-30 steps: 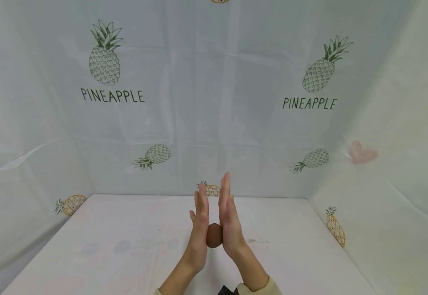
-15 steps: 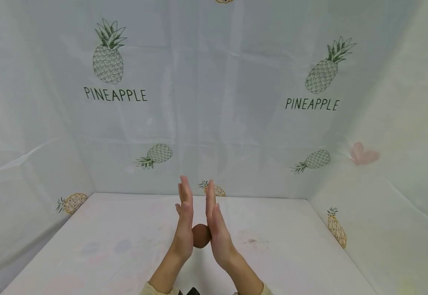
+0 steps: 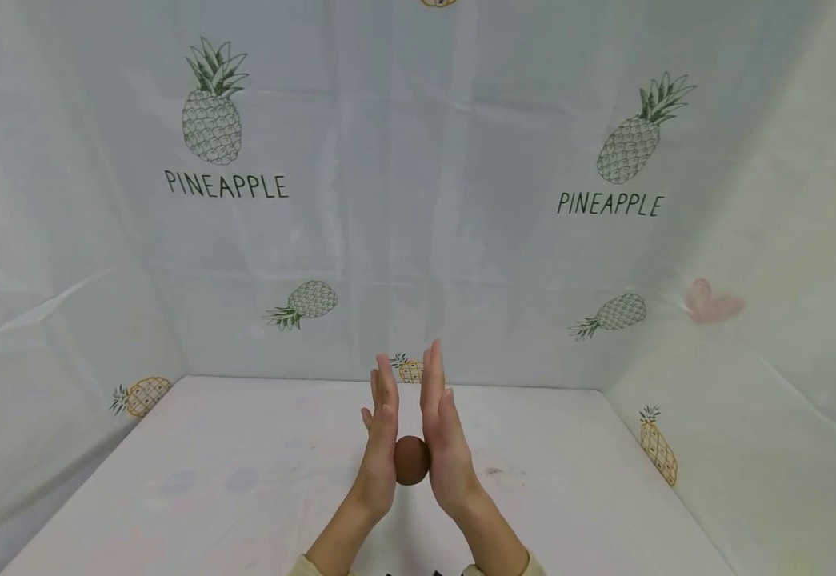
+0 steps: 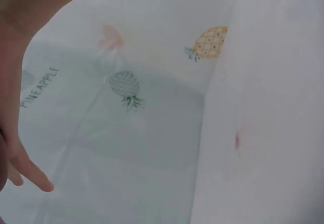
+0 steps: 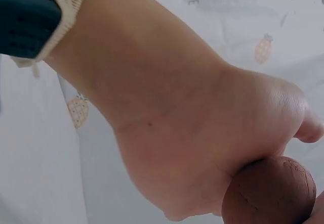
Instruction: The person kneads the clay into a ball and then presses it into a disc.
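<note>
Pressing a brown clay ball (image 3: 411, 460) between flat palms: left hand (image 3: 382, 440) and right hand (image 3: 445, 440), fingers straight, above the table (image 3: 209, 480).

Soft, even light fills the booth around me, so my hands leave barely any shadow on the white table (image 3: 209, 480), and the plastic pineapple-print backdrop (image 3: 418, 200) only shows pale streaks of sheen along its folds. My head camera is sharp in the middle but bends the side walls outward toward the edges. My left wrist view is washed out and hazy, with my left hand (image 4: 15, 148) a dim blur at the border, while my right hand (image 5: 192, 133) fills its view in warm, soft focus
</note>
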`<state>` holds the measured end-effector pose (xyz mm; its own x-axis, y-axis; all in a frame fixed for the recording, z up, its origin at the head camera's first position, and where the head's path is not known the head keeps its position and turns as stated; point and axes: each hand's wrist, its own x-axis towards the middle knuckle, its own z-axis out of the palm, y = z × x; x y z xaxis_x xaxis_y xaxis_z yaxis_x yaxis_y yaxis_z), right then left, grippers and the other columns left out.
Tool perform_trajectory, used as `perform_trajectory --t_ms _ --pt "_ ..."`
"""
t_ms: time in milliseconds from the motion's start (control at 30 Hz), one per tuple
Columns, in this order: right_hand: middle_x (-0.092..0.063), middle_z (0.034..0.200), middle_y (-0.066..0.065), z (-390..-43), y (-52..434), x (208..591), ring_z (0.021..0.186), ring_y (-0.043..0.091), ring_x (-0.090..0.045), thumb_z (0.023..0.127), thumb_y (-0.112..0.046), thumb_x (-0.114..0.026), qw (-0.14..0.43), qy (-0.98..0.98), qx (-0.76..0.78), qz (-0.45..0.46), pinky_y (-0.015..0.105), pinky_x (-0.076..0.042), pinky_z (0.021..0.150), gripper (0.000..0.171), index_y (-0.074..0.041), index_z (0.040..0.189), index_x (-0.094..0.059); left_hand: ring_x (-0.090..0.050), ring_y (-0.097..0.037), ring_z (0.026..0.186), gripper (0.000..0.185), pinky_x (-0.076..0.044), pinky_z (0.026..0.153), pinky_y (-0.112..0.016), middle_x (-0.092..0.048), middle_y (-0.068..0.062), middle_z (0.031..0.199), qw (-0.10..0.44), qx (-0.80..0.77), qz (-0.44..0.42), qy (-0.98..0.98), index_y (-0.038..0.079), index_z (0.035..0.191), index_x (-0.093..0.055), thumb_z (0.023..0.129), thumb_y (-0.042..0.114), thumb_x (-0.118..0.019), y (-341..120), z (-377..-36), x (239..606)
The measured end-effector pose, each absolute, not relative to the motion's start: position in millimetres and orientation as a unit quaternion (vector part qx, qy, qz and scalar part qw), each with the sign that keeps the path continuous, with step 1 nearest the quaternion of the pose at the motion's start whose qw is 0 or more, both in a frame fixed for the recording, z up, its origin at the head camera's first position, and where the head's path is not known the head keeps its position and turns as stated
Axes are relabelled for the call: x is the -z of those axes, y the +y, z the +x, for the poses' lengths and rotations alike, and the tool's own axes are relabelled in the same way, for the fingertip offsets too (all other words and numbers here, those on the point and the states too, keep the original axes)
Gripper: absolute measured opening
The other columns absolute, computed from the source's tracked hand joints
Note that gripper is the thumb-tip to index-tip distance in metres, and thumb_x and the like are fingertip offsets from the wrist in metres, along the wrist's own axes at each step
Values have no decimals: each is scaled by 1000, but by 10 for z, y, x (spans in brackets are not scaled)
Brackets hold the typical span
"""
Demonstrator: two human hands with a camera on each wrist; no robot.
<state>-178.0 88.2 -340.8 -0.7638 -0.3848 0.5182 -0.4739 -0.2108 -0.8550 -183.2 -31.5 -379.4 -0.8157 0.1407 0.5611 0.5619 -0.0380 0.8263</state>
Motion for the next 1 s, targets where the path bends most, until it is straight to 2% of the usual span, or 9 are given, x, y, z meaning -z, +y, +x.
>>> perform_trajectory --t_ms 233,467,633,867,1000 --pt "12 175 -19 -1860 938 3405 163 16 15 112 -52 1 49 -619 -709 334 66 20 123 56 -47 167 9 26 -11 160 57 31 116 -68 17 18 175 148 669 -270 -676 42 167 11 113 36 -5 -237 -1792 3829" --pt "13 175 -21 -1936 907 3474 162 12 18 113 -53 -2 44 -620 -714 321 66 21 123 57 -45 167 10 25 -13 160 57 30 117 -67 17 17 176 156 664 -278 -677 36 169 11 114 34 -4 -249 -1764 3827" --pt "15 173 -24 -1950 840 3532 160 6 19 113 -53 -2 24 -623 -714 319 65 21 123 57 -44 168 10 23 -10 161 57 30 119 -63 15 18 176 159 666 -271 -677 37 169 10 113 36 -4 -300 -1756 3795" --pt "22 173 -21 -1897 755 3588 159 9 25 113 -49 0 10 -630 -700 336 67 22 122 57 -42 168 13 24 -6 159 58 32 118 -62 18 20 174 164 676 -267 -667 39 168 11 112 43 -5 -387 -1776 3714" --pt "19 173 -22 -1840 723 3587 160 10 23 113 -45 1 12 -635 -694 338 68 21 122 56 -43 168 12 25 -8 160 58 31 119 -62 19 21 174 173 674 -259 -669 40 168 12 112 44 -4 -440 -1795 3683"
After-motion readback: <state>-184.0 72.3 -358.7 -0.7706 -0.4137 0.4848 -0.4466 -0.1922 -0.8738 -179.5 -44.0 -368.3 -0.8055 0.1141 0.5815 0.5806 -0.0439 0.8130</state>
